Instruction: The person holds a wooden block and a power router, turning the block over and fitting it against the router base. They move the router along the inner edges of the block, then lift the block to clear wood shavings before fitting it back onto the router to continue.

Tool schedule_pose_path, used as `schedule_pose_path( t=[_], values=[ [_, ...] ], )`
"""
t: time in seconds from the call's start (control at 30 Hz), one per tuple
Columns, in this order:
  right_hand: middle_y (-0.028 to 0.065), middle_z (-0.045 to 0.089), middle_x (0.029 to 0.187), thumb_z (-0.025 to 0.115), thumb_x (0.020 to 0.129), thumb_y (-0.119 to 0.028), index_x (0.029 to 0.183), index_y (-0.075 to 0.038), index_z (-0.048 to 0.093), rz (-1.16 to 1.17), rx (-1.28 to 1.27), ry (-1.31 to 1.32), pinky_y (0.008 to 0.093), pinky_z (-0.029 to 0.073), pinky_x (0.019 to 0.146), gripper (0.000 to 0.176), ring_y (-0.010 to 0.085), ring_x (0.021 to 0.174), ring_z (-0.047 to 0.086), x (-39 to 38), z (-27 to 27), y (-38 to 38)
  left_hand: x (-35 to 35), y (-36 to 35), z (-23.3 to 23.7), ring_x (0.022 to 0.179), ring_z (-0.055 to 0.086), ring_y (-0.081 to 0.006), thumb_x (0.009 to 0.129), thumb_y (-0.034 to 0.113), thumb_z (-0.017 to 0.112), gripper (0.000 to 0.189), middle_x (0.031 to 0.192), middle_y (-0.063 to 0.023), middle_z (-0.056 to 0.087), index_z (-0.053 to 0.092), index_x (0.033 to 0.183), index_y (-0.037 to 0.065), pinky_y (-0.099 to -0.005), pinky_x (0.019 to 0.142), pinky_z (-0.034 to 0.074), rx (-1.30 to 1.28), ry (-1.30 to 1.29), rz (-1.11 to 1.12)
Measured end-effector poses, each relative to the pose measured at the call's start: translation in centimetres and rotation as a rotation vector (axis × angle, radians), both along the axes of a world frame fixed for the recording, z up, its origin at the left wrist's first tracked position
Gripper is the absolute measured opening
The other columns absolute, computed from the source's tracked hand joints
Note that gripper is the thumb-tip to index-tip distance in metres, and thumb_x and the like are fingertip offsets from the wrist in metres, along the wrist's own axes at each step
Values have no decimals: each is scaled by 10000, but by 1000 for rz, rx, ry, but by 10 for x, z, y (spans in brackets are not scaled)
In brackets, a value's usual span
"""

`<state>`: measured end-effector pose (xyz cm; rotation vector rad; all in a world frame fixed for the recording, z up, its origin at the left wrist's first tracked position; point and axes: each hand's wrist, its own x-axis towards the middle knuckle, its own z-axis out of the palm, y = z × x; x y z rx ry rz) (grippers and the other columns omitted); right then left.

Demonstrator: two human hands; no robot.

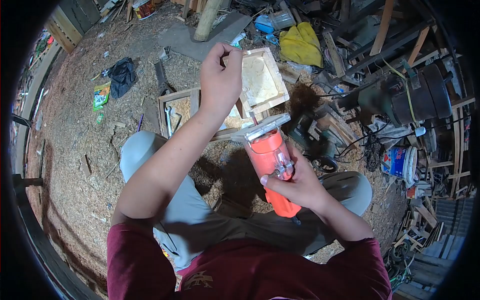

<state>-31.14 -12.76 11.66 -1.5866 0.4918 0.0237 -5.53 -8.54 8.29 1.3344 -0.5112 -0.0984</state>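
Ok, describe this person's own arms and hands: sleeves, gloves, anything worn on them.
Both arms are bare below the short dark red fabric shirt sleeves. The left hand and the right hand wear no gloves, and no watch, bracelet or ring shows on either. The shirt front carries a pale printed emblem, too small to read.

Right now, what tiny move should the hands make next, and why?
Probably lower the left hand to steady the orange router by its base plate: only the right hand holds it, fingers at the side knob, while the left is raised beside the wooden frame.
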Motion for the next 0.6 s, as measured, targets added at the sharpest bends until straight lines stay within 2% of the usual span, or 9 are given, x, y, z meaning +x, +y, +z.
schedule_pose_path(
  t=[0.6],
  values=[
    [46, 634, 1113, 845, 880, -176, 1318, -6, 489, -5, -5, -1, 312, 526, 905, 590, 95, 995, 616, 1, 3, 1, 1, 2, 0, 781, 572, -111, 1003, 152, 617, 173, 864, -74, 672, 647, 964, -13, -288, 714, 464, 42, 6, 5]
  ],
)
